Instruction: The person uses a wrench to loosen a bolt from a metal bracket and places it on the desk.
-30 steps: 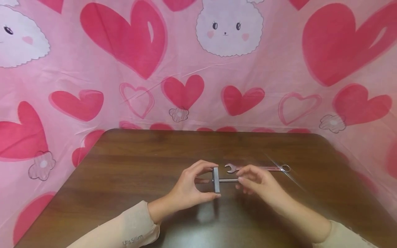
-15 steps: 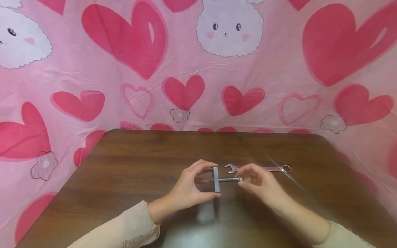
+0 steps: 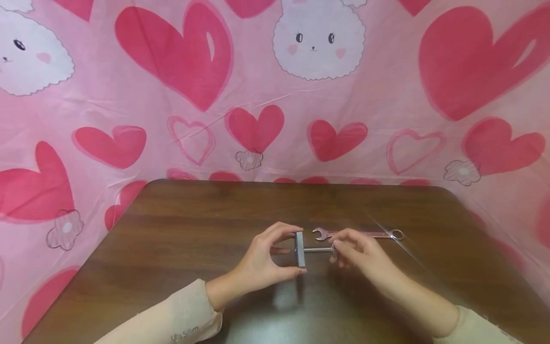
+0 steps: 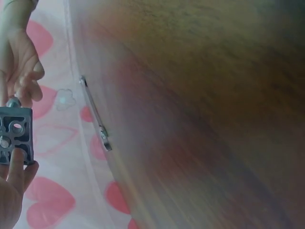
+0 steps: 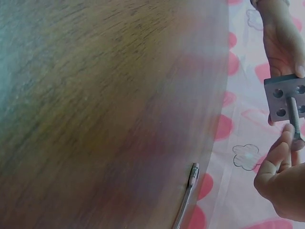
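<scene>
A grey metal block (image 3: 300, 250) is held on edge above the table by my left hand (image 3: 268, 258), thumb below and fingertips on top. Round holes mark its flat face in the right wrist view; its ribbed back (image 4: 25, 138) shows in the left wrist view. A long bolt (image 3: 318, 249) sticks out of the flat face towards the right, and its tip (image 4: 5, 141) shows at the back. At the head end of this bolt, my right hand (image 3: 363, 251) pinches with thumb and fingers. The fingers partly cover the bolt's head in the head view.
Behind my right hand a combination wrench (image 3: 380, 234) lies on the brown wooden table (image 3: 206, 205), its open jaw end to the left. A pink cloth (image 3: 292, 95) with hearts hangs behind the table and along its sides.
My right hand's fingers loosened from the bolt's end half a second ago, uncovering its head, and now pinch it again. The left hand and block stay nearly still.
</scene>
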`<state>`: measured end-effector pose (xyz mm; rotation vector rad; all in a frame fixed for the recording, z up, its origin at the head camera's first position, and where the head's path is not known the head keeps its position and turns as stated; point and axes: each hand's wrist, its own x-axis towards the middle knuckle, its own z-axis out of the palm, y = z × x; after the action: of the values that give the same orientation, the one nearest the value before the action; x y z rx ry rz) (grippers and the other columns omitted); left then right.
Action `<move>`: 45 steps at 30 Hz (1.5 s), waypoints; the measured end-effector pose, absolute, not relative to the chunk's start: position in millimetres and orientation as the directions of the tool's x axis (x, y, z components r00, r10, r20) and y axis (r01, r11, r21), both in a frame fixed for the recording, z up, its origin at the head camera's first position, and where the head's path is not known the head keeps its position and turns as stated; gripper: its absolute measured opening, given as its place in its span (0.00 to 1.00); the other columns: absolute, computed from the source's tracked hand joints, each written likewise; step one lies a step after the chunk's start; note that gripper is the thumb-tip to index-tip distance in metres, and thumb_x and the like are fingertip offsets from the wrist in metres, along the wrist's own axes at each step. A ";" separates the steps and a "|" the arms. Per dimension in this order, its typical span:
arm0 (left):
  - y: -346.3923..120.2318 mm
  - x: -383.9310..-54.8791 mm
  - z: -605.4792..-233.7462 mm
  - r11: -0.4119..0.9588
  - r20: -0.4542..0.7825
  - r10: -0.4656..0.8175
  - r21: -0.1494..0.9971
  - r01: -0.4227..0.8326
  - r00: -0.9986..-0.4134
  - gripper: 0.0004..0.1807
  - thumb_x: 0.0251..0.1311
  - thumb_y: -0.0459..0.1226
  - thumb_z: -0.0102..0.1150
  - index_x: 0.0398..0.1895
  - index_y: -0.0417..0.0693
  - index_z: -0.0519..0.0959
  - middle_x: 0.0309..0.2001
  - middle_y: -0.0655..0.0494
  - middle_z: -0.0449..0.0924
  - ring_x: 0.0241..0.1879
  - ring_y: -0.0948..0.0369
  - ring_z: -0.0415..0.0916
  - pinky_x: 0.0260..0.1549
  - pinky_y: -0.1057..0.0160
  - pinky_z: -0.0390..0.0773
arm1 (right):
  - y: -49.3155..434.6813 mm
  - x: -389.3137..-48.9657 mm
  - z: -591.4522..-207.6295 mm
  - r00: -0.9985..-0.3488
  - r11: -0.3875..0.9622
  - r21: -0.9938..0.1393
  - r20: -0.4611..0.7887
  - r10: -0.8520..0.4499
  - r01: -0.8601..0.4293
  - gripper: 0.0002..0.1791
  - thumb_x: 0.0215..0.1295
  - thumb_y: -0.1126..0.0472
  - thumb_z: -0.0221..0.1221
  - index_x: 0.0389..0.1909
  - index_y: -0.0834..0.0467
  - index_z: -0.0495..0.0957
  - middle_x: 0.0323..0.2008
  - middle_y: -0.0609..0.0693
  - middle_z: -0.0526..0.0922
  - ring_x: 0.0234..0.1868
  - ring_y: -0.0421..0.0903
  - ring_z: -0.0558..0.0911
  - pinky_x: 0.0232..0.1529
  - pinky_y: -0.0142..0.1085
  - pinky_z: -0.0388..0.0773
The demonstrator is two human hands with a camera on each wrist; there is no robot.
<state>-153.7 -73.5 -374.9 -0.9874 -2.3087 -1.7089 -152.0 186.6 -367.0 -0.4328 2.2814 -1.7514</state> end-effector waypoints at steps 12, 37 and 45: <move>-73.9 -153.5 -373.6 0.141 0.451 0.427 0.823 0.550 -0.784 0.37 0.41 0.32 0.80 0.59 0.53 0.76 0.52 0.51 0.79 0.56 0.53 0.80 0.44 0.62 0.87 | 182.5 -147.5 -367.9 -0.933 0.217 -0.952 0.136 -0.334 -0.217 0.15 0.63 0.67 0.64 0.48 0.69 0.74 0.40 0.43 0.82 0.37 0.41 0.82 0.39 0.31 0.82; -75.1 -156.3 -374.8 0.151 0.438 0.421 0.829 0.538 -0.794 0.37 0.41 0.32 0.81 0.59 0.53 0.76 0.53 0.51 0.79 0.56 0.53 0.80 0.45 0.61 0.86 | 181.7 -151.4 -367.4 -0.941 0.217 -0.969 0.041 -0.336 -0.119 0.13 0.68 0.65 0.60 0.49 0.68 0.74 0.37 0.45 0.85 0.33 0.43 0.81 0.34 0.35 0.83; -76.0 -157.2 -375.5 0.160 0.430 0.418 0.833 0.530 -0.800 0.37 0.40 0.32 0.81 0.59 0.53 0.76 0.52 0.51 0.79 0.57 0.53 0.80 0.46 0.64 0.86 | 181.5 -152.0 -369.3 -0.930 0.204 -0.967 0.070 -0.360 -0.151 0.16 0.63 0.69 0.62 0.50 0.68 0.73 0.41 0.46 0.83 0.35 0.42 0.82 0.36 0.35 0.83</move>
<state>-157.2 -76.0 -375.5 -0.9505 -2.3149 -1.7306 -152.0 181.5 -369.3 -0.4942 2.2987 -1.8146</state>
